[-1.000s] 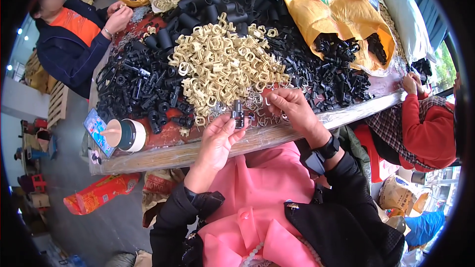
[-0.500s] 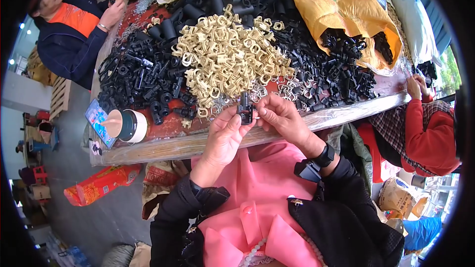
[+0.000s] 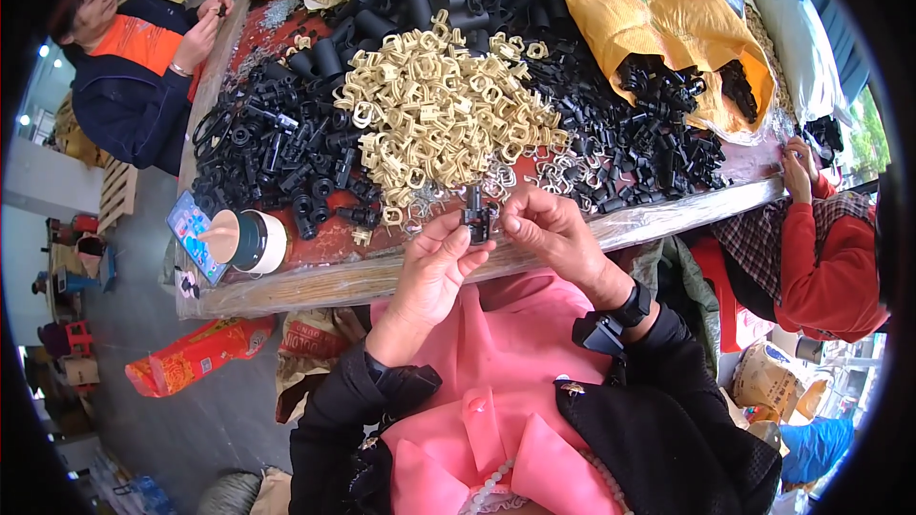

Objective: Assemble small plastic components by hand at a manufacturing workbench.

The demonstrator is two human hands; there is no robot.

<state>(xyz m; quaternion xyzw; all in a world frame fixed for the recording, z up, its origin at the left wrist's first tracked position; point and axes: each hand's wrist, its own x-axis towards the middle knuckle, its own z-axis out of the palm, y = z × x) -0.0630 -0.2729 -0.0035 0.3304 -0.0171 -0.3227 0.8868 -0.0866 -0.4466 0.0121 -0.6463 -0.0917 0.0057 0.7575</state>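
Observation:
Above the table's near edge, my left hand pinches a small black plastic fitting between thumb and fingers, its narrow tube pointing up. Just right of the fitting is my right hand, thumb and forefinger pressed together; whatever they hold is too small or hidden. A heap of cream plastic clips lies beyond both hands. Thin metal springs or clips are scattered between that heap and small black parts on the right. More black fittings are piled to the left.
Black tubes are heaped at the back, beside a yellow woven sack. A lidded cup and a phone sit at the table's left corner. One co-worker is at far left, another at right.
My right fingertips have drawn slightly away from the fitting and up. The fitting has turned a little in my left hand. The left co-worker's hands have shifted.

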